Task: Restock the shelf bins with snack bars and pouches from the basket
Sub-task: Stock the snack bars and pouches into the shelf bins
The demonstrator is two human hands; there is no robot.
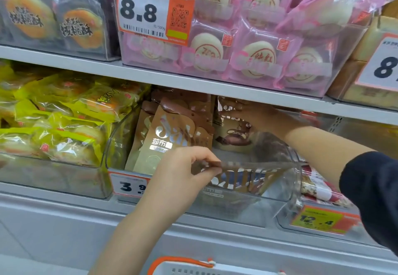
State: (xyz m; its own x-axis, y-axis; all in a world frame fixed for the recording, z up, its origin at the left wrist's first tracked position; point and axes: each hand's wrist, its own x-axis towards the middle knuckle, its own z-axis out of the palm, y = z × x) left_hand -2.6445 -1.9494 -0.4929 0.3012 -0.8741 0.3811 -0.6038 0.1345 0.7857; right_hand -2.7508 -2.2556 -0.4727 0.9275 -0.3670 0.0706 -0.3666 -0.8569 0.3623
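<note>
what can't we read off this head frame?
- Basket: cut off by the bottom edge, contents unseen.
- Price tag on the clear bin: digits after 3.9 hidden behind the left hand.
- Right hand: fingertips blurred under the shelf, grip unclear.
- Brown pouch in the left hand: print motion-blurred.

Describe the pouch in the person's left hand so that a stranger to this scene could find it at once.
Start at the lower shelf's clear bin behind the 3.9 price tag. At its front edge the left hand pinches a brown and tan pouch. Unlike the upright pouches behind, it lies almost flat.
</note>
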